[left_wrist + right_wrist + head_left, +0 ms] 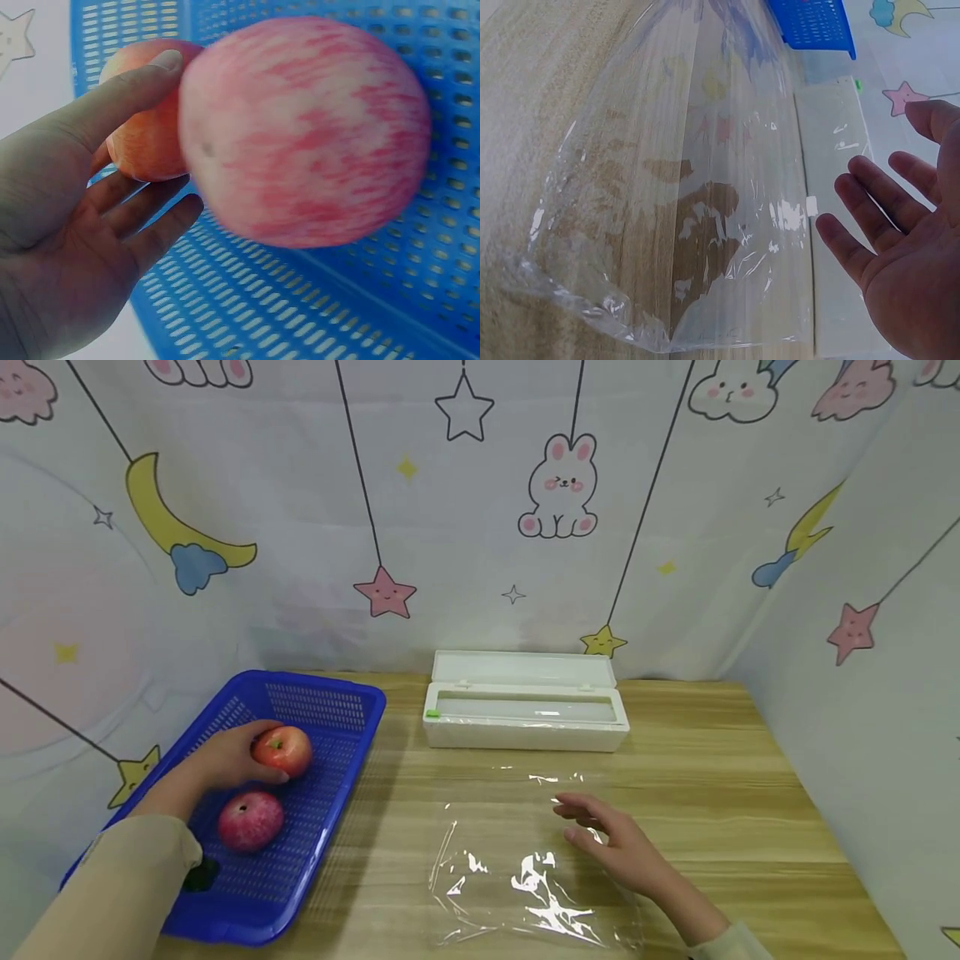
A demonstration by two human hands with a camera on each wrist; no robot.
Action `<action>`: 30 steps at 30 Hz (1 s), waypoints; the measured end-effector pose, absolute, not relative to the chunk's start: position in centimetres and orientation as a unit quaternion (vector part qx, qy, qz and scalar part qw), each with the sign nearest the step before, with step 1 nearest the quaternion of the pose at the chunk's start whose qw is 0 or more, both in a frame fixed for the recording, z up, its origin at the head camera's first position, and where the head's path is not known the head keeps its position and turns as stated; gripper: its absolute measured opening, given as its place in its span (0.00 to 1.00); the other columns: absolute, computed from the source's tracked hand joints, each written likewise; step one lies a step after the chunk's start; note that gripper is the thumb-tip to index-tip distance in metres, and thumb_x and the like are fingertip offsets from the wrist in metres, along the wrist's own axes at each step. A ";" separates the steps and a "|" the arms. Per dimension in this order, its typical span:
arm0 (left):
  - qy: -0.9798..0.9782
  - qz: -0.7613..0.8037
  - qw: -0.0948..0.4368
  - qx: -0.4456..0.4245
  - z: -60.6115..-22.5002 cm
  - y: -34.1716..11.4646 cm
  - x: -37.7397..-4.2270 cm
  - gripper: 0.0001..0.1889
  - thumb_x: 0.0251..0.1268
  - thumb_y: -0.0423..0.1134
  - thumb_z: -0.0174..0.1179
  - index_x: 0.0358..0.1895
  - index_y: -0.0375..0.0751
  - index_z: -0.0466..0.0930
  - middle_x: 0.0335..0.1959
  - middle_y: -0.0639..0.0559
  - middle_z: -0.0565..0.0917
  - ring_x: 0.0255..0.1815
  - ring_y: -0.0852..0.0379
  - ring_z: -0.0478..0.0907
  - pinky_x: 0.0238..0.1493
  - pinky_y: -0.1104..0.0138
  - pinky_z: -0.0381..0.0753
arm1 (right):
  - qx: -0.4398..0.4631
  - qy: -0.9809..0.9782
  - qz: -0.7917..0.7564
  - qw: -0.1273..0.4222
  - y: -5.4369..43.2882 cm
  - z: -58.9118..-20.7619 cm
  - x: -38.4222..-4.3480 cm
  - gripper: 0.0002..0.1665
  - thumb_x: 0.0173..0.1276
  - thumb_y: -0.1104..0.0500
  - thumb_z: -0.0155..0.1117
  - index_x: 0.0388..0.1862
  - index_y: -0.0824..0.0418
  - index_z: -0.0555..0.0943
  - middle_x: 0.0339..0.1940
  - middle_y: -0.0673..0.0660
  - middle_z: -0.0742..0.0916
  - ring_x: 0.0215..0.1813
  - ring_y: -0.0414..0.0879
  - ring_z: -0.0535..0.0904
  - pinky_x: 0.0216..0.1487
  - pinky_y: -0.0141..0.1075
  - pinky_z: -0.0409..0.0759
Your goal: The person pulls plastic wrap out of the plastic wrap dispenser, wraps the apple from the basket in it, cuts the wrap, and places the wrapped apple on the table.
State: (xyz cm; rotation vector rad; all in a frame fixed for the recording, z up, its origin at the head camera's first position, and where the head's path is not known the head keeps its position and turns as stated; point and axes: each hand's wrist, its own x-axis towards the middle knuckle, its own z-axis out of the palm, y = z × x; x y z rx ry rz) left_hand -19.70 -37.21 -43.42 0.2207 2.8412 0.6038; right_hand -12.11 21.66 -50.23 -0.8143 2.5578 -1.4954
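Observation:
Inside the blue basket point(330, 835) at the left, my left hand point(228, 758) grips an orange-red apple point(288, 753), thumb on one side and fingers round the other. A pinkish-red apple point(251, 821) lies in the basket nearer to me; it looms large in the left wrist view and partly covers the gripped one. My right hand point(618, 847) hovers with relaxed fingers over a sheet of clear plastic film point(487, 893) spread on the table. That hand holds nothing. Wrinkles and bright glints mark the film's near edge.
A white film dispenser box point(525, 737) with its lid raised stands at the back of the wooden table point(750, 827). Something dark green point(201, 874) sits in the basket by the left sleeve. Patterned cloth point(480, 527) encloses the table's back and sides.

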 end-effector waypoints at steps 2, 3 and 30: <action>0.969 0.208 0.100 0.084 -42.9 -37.1 -19.8 0.49 0.54 0.49 0.82 0.71 0.21 0.68 0.61 0.20 0.79 0.60 0.23 0.78 0.60 0.31 0.76 | -0.265 0.831 -0.488 0.036 21.7 -50.3 -12.1 0.24 0.81 0.62 0.63 0.73 0.60 0.77 0.63 0.64 0.88 0.62 0.61 0.86 0.66 0.49 0.84; 0.969 0.209 0.093 0.090 -42.5 -37.0 -19.9 0.49 0.55 0.50 0.82 0.72 0.21 0.68 0.61 0.21 0.79 0.60 0.23 0.78 0.60 0.31 0.77 | -0.265 0.830 -0.490 0.038 21.6 -50.2 -12.0 0.24 0.81 0.62 0.63 0.73 0.61 0.77 0.63 0.64 0.88 0.63 0.61 0.86 0.66 0.49 0.84; 0.951 0.240 0.003 0.196 -34.0 -24.7 -17.5 0.45 0.55 0.48 0.83 0.75 0.37 0.73 0.64 0.36 0.82 0.63 0.36 0.80 0.65 0.37 0.79 | -0.257 0.826 -0.501 0.041 20.9 -49.4 -12.8 0.25 0.81 0.62 0.63 0.74 0.62 0.76 0.64 0.65 0.87 0.63 0.64 0.85 0.65 0.48 0.85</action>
